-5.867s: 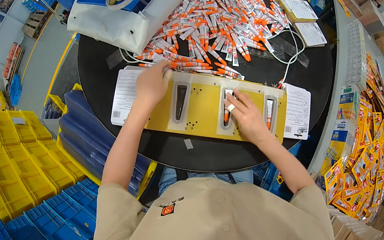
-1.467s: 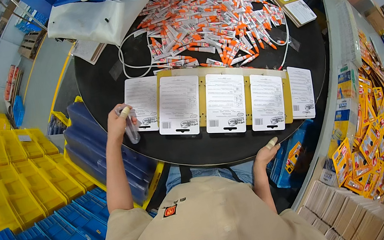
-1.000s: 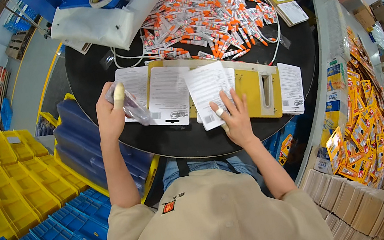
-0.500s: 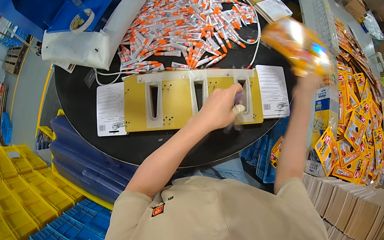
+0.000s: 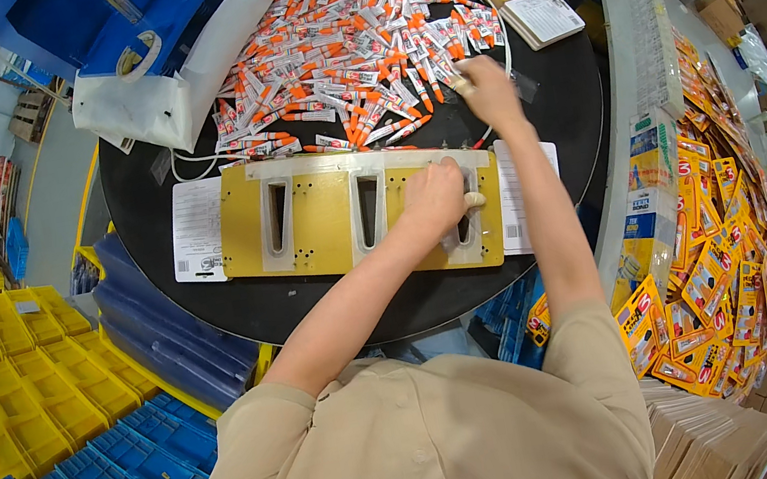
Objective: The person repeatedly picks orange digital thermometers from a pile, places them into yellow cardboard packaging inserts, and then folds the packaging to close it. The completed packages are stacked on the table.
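A yellow jig plate (image 5: 319, 220) with three long slots lies on the round black table (image 5: 152, 187). My left hand (image 5: 436, 202) rests on the jig's right slot with its fingers bent over the opening; what is under them is hidden. My right hand (image 5: 485, 85) reaches to the near right edge of a big pile of small orange-and-white tubes (image 5: 339, 34), its fingertips pinched on one tube. White printed cards lie at both ends of the jig, the left card (image 5: 197, 230) and the right card (image 5: 512, 208).
A white bag (image 5: 128, 105) lies at the table's far left. Stacks of printed cards (image 5: 544, 15) line the far right rim. Orange-yellow packaged cards (image 5: 708, 236) fill the shelf on the right. Yellow bins (image 5: 30, 370) and blue bins (image 5: 139, 473) stand at the lower left.
Half a second ago my right hand held an orange-yellow pack raised at the right; now it is at the tube pile. My left hand stays on the right slot.
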Tool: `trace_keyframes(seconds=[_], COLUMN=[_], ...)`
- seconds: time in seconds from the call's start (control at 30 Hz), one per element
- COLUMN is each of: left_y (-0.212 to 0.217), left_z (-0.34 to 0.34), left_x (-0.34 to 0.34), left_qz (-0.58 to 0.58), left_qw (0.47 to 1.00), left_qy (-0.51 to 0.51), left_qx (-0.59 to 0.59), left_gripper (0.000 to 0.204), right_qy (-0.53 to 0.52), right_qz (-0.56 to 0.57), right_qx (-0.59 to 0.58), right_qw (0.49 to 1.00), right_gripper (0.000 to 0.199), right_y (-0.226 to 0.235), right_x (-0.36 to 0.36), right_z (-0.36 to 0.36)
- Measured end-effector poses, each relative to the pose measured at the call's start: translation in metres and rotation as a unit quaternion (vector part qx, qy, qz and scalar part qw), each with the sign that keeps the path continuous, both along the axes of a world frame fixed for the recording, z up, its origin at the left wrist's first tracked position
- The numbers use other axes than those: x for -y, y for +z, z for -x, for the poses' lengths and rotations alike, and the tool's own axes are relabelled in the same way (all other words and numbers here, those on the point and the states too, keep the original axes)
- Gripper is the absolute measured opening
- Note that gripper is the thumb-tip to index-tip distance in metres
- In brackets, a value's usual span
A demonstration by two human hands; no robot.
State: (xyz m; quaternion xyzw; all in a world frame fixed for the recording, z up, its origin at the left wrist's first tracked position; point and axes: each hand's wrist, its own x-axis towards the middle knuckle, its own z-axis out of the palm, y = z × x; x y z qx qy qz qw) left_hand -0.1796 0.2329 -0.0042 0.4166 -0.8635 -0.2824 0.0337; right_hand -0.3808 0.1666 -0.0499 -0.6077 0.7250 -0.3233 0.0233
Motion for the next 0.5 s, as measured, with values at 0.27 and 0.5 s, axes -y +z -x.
trace_keyframes(seconds=[0.27,0.5], left_y=[0.002,0.001], left_z=[-0.038,-0.102], left_x=[0.013,0.036], left_qz=[-0.089,-0.086], left_qw=[0.990,0.985], left_qy=[-0.024,0.042], left_qx=[-0.108,-0.146], left_gripper=[0.042,0.031], right_qy=[0.011,-0.037], right_qz=[-0.208,-0.017], right_qx=[-0.032,0.239], right_qw=[0.978,0.970], right_gripper=[0.042,0.032], right_y=[-0.018,0.028], right_x=[0.028,-0.060], right_z=[-0.017,-0.046])
